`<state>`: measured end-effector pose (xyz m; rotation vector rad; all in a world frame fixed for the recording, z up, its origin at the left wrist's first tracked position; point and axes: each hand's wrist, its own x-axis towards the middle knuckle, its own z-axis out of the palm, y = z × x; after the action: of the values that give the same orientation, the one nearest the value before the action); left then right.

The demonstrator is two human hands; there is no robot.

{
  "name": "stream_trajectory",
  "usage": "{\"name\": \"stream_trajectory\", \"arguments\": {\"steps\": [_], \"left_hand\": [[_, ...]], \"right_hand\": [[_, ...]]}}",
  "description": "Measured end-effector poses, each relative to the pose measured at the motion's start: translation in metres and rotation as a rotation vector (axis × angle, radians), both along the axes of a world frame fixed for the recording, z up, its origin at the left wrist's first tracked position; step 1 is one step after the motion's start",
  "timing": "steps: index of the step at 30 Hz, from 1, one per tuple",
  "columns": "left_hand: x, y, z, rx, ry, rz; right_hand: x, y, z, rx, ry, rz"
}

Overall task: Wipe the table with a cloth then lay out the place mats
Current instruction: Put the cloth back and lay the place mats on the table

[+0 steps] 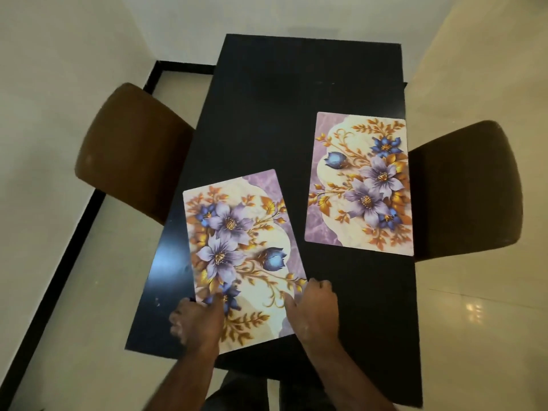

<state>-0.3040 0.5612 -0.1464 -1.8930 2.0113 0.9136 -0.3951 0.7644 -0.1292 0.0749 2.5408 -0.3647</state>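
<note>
Two floral place mats lie on the black table (267,120). The right place mat (360,182) lies flat along the table's right edge, in front of the right chair. The left place mat (237,250) sits slightly skewed at the near left of the table. My left hand (197,321) grips that mat's near left corner, thumb on top. My right hand (315,310) grips its near right edge, fingers curled over it. No cloth is in view.
A brown chair (130,146) stands at the table's left side and a dark chair (465,188) at its right. Glossy cream floor tiles (474,321) surround the table, with a black border strip (59,262) along the left wall.
</note>
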Motion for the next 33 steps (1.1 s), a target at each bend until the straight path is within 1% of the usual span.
{"name": "stream_trajectory", "arguments": {"steps": [3, 7, 10, 16, 22, 26, 29, 33], "left_hand": [[-0.003, -0.003, 0.001, 0.065, 0.074, 0.047], [0.004, -0.017, -0.005, 0.107, 0.122, 0.05], [0.007, -0.024, -0.006, 0.15, 0.158, 0.079], [0.012, -0.023, -0.011, 0.185, 0.18, 0.045], [0.018, -0.023, -0.007, 0.204, 0.229, 0.031], [0.024, -0.022, -0.005, 0.234, 0.305, 0.017], [0.021, -0.018, -0.005, 0.418, 0.359, 0.079], [0.007, -0.007, 0.013, 0.751, 0.497, 0.33]], "right_hand": [[-0.004, -0.009, -0.005, -0.014, -0.047, -0.101], [-0.013, -0.013, -0.013, -0.069, -0.094, -0.37], [-0.015, -0.008, -0.014, -0.126, -0.088, -0.478], [-0.015, -0.016, -0.012, -0.208, -0.102, -0.516], [-0.015, -0.019, -0.015, -0.166, -0.032, -0.531], [-0.011, -0.029, -0.012, -0.145, -0.073, -0.491], [-0.006, -0.039, -0.01, -0.178, -0.104, -0.481], [-0.004, -0.043, -0.008, -0.206, -0.121, -0.426]]}}
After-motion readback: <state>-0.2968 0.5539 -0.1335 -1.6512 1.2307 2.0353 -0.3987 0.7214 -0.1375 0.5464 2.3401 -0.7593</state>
